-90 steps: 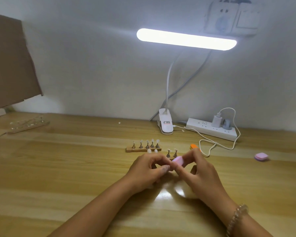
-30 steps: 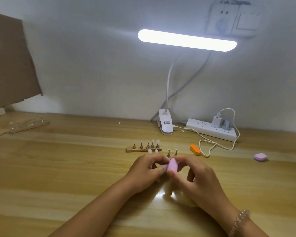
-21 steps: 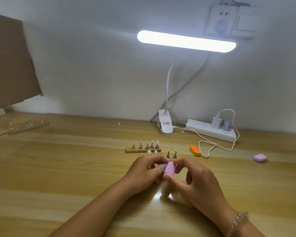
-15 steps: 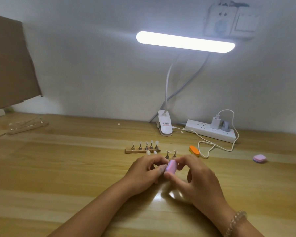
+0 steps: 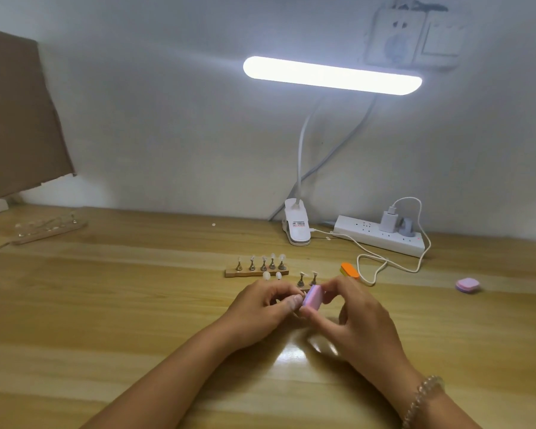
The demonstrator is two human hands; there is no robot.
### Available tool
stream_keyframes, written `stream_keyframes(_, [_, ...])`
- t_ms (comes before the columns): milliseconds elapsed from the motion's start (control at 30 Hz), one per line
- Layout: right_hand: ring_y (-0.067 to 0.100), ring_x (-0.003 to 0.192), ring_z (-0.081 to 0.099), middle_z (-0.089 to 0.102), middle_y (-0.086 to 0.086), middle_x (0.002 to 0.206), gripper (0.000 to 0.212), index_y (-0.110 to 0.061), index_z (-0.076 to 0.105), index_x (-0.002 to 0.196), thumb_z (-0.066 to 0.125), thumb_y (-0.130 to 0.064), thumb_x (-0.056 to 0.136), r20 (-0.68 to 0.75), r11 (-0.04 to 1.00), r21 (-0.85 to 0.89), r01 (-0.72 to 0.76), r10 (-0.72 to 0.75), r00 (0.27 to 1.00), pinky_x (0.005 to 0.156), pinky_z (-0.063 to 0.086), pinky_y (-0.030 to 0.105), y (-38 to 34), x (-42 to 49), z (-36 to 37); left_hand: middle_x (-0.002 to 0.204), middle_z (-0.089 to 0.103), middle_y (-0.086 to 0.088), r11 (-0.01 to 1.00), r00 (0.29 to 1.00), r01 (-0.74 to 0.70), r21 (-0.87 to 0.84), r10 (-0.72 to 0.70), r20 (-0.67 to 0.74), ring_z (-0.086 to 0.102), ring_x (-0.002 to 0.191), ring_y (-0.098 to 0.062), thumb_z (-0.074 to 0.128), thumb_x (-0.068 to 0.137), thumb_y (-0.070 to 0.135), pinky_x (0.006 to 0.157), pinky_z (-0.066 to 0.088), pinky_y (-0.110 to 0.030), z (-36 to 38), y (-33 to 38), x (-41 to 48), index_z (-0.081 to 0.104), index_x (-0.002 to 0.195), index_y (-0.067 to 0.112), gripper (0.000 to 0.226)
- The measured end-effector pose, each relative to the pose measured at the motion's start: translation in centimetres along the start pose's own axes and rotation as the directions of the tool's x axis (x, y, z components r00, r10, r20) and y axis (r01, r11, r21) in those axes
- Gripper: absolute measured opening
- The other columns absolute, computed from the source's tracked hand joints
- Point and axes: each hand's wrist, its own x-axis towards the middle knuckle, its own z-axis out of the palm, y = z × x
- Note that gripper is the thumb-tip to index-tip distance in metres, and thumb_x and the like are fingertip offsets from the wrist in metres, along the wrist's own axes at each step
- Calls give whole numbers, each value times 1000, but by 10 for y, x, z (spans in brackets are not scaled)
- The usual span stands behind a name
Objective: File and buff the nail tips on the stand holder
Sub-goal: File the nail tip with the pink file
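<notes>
Just in front of the stand holder (image 5: 257,273) carrying five nail tips (image 5: 272,257), the right hand (image 5: 364,325) is pinching a pink buffer block (image 5: 313,297), now standing more upright than earlier, against the curled left hand (image 5: 265,309); whether that hand is holding anything is not showing.

lamp clamp label (image 5: 298,224), print unreadable

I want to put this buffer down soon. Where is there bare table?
The table is bare left of the left hand, up to the far stand. Another patch lies between the right hand, holding the buffer, and the loose pink block. Crowded just behind the hands: stand holder, orange file, cable.
</notes>
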Motion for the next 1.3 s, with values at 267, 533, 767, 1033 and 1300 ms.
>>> stream_keyframes(267, [-1, 63, 49, 57, -19, 86, 40, -32, 57, 87, 64, -68, 70, 15, 999, -23, 40, -39, 999, 56, 41, 23, -3, -1, 0, 81, 68, 17, 999, 1000, 15, 49, -16, 9, 60, 80, -11, 55, 98, 28, 80, 49, -42, 0, -1, 0, 71, 87, 32, 20])
stream_keyframes(533, [-1, 61, 48, 57, -19, 85, 35, -32, 58, 87, 67, -62, 72, 22, 998, -46, 38, -37, 999, 56, 44, 27, -4, -2, -1, 75, 64, 21, 998, 999, 31, 51, -32, 4, 53, 69, -3, 56, 101, 22, 67, 42, -30, 0, -5, 1, 72, 91, 28, 20])
stream_keyframes(767, [-2, 63, 49, 58, -19, 84, 38, -32, 57, 84, 64, -68, 72, -7, 999, -41, 0, 0, 1000, 57, 44, 28, -2, 1, 0, 72, 65, 21, 999, 999, 45, 23, -46, 10, 53, 63, -2, 56, 101, 21, 64, 44, -29, 1, -3, 1, 72, 93, 25, 19])
stream_keyframes(1033, [0, 63, 50, 58, -20, 87, 38, -34, 59, 88, 59, -70, 76, 3, 999, -30, 32, -32, 999, 57, 45, 26, -1, -1, 2, 67, 62, 19, 999, 999, 49, 17, -49, 11, 52, 56, -2, 55, 101, 19, 58, 42, -24, 1, -1, 0, 72, 91, 27, 21])
stream_keyframes(1300, [7, 60, 51, 59, -23, 92, 40, -37, 64, 98, 57, -70, 78, 42, 997, 13, 71, -71, 997, 56, 45, 27, -6, -2, -1, 71, 66, 13, 997, 997, 74, -6, -73, 11, 54, 57, -6, 55, 101, 20, 57, 45, -27, 1, 0, -1, 73, 97, 24, 19])
